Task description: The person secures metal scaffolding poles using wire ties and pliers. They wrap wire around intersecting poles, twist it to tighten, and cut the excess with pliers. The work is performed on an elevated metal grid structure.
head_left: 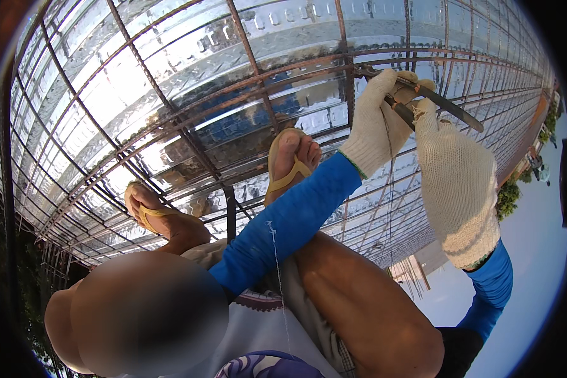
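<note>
High at the right, both my hands, in cream knitted gloves, work at the steel bar grid. My left hand (384, 123) is closed beside a bar crossing, and thin dark tie wire (392, 183) hangs down from it. Pliers (450, 108) with dark handles lie between the hands, their handles spread. The jaw end points left toward the reinforcing bars (351, 88); the left glove partly hides it. My right hand (457, 183) has its fingers bent at the handles. How the left fingers grip is partly hidden.
My feet, in yellow flip-flops (280, 170), rest on the bar mesh above shiny ribbed metal sheeting (138, 63). The bars form a wide grid with open gaps. Upright bars (408, 277), green trees (509, 200) and sky appear beyond the mesh. A loose white thread (274, 252) hangs from my left sleeve.
</note>
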`<action>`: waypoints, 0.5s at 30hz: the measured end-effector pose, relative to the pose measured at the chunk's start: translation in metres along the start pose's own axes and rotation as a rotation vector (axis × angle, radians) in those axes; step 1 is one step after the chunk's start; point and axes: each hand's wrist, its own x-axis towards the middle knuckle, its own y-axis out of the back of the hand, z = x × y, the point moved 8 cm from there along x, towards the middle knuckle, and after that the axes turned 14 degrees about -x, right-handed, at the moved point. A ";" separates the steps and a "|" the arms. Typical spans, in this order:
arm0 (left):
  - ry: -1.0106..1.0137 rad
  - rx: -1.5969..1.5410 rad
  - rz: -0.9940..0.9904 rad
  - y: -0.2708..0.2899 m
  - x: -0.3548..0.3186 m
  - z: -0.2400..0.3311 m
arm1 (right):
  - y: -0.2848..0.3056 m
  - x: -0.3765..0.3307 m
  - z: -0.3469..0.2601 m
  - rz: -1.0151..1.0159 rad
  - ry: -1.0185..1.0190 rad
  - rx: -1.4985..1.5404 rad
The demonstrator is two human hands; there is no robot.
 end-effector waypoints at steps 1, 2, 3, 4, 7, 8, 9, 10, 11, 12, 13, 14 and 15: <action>0.005 0.002 -0.001 -0.001 0.000 0.001 | 0.003 -0.001 -0.004 0.037 0.007 -0.072; 0.014 -0.022 0.007 -0.002 0.000 0.000 | 0.005 -0.002 -0.008 0.080 0.021 -0.153; 0.024 -0.046 0.016 -0.003 -0.002 -0.001 | 0.006 -0.004 -0.012 0.127 0.036 -0.234; 0.034 -0.070 0.025 -0.005 -0.004 -0.002 | 0.008 -0.007 -0.016 0.183 0.054 -0.324; 0.007 -0.034 0.090 -0.011 -0.009 -0.003 | 0.006 -0.015 -0.028 0.365 0.106 -0.590; 0.000 -0.067 0.100 -0.012 -0.011 -0.003 | 0.004 -0.018 -0.033 0.423 0.121 -0.672; -0.007 -0.100 0.108 -0.012 -0.011 -0.005 | 0.001 -0.019 -0.036 0.473 0.128 -0.748; -0.011 -0.134 0.117 -0.012 -0.012 -0.006 | -0.003 -0.020 -0.038 0.512 0.130 -0.818; -0.002 -0.155 0.134 -0.011 -0.012 -0.010 | -0.007 -0.020 -0.040 0.542 0.124 -0.872; 0.009 -0.174 0.150 -0.011 -0.012 -0.013 | -0.011 -0.021 -0.041 0.567 0.115 -0.925; 0.023 -0.194 0.167 -0.011 -0.012 -0.016 | -0.013 -0.022 -0.040 0.584 0.093 -0.962; 0.011 -0.186 0.190 -0.010 -0.013 -0.019 | -0.015 -0.024 -0.039 0.595 0.068 -0.993; -0.027 -0.166 0.209 -0.010 -0.012 -0.014 | -0.018 -0.017 -0.040 0.609 0.066 -1.013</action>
